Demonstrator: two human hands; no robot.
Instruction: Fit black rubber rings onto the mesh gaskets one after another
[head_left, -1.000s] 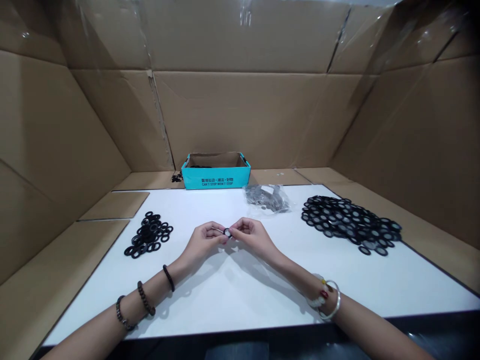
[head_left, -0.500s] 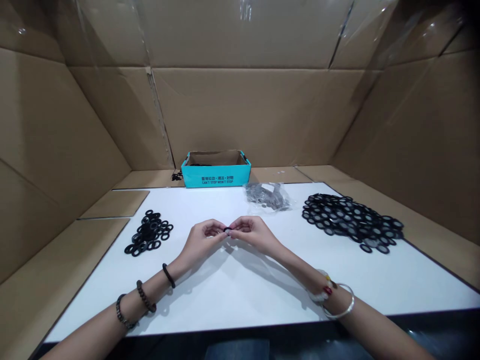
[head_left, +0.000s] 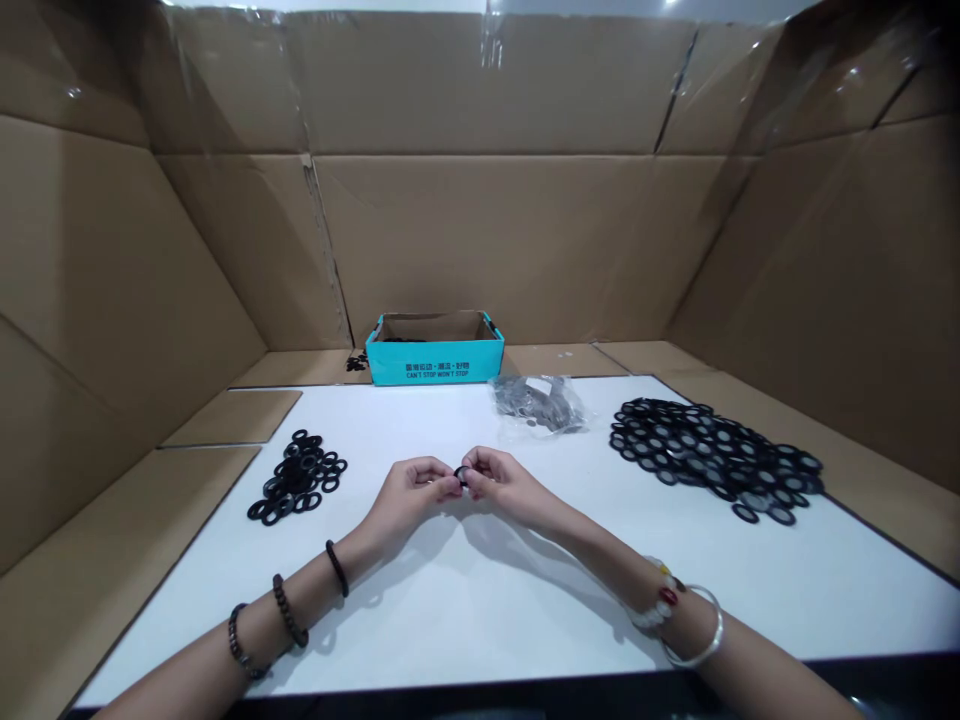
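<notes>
A small black ring (head_left: 460,477) with a pale grey centre is held above the middle of the white table. My right hand (head_left: 504,484) pinches its right side between thumb and fingers. My left hand (head_left: 415,492) is closed too, thumb and fingertips pressed at the ring's left edge. To the left lies a loose pile of open black rings (head_left: 300,475). A wide heap of black rings with grey discs inside (head_left: 712,450) covers the table's right side. Beyond my hands rests a clear plastic bag (head_left: 541,402) of grey discs.
A turquoise box (head_left: 436,362) stands at the back, with dark pieces inside it. A few black rings (head_left: 357,361) lie beside it on the cardboard. Tall cardboard walls (head_left: 480,240) enclose the white table (head_left: 480,620) at the back and both sides.
The ring has turned so that its face and grey centre show more. Both hands sit slightly lower in the picture, and the whole view has tilted up a little.
</notes>
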